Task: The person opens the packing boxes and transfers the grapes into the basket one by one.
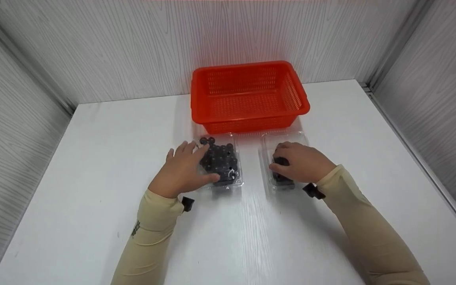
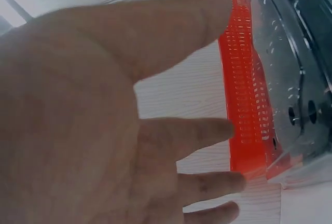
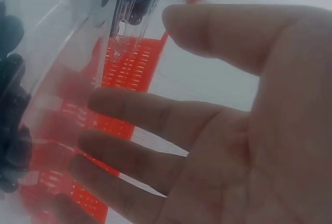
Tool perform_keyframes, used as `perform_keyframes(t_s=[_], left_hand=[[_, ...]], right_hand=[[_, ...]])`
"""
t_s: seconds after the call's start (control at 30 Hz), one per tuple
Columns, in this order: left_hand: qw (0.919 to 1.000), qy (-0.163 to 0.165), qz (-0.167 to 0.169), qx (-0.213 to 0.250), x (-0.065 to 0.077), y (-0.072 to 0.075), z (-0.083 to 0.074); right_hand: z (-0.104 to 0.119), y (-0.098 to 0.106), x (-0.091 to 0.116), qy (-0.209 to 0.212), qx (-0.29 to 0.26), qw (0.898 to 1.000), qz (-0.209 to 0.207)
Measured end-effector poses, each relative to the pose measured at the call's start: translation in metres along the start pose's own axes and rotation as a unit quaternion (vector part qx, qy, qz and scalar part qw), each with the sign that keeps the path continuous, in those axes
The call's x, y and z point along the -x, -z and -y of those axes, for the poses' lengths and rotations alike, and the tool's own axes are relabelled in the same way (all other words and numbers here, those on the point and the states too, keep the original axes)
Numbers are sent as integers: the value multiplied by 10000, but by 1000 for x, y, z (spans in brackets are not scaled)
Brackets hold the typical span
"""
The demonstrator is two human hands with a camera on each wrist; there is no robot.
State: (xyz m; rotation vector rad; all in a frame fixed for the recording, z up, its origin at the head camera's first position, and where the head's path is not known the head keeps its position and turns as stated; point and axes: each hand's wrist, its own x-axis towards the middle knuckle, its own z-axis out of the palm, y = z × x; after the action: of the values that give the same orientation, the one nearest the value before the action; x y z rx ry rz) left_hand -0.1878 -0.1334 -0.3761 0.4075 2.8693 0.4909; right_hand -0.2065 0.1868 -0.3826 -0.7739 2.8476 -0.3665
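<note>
A clear plastic box [image 1: 239, 174] with dark round berries [image 1: 222, 160] stands in front of the red basket, left of the middle. My left hand [image 1: 182, 168] is at its left side, with fingers spread and the thumb over the near edge. The left wrist view shows straight fingers [image 2: 202, 130] beside the box wall [image 2: 282, 79]. Right of it is a second clear box [image 1: 267, 138] of dark berries [image 1: 281, 176]. My right hand [image 1: 303, 162] is over this box's right part, partly hiding the berries. Its fingers [image 3: 129, 105] look extended in the right wrist view.
An orange-red slotted basket [image 1: 247, 124] stands behind both boxes, near the back wall [image 1: 133, 51]. Grey wood-patterned panels [image 1: 441, 91] rise at the sides of the white table [image 1: 228, 245].
</note>
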Motion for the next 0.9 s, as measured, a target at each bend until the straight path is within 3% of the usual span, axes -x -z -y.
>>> perform_keyframes(t_s=[0.23,0.47,0.57,0.67,0.77,0.9], left_hand=[[9981,-585,149,119,0,-7,-6],[9988,-418,223,103,-7,-17,-14],[9994,-311,146,94,-9,-19,-16],[9995,-309,50,-15,-10,-21,-15],[9993,-376,-19,-63,-10,-22,-14],[9985,-522,-56,-120,-9,-19,-12]], right_hand=[[-7,3,-3,-13,-23,10000,89],[-12,9,1,-384,222,9990,73],[1,9,3,-587,291,9976,-241],[24,2,1,-398,105,9982,-426],[46,-13,-3,44,-120,9999,-74],[63,-35,-12,45,-132,9984,539]])
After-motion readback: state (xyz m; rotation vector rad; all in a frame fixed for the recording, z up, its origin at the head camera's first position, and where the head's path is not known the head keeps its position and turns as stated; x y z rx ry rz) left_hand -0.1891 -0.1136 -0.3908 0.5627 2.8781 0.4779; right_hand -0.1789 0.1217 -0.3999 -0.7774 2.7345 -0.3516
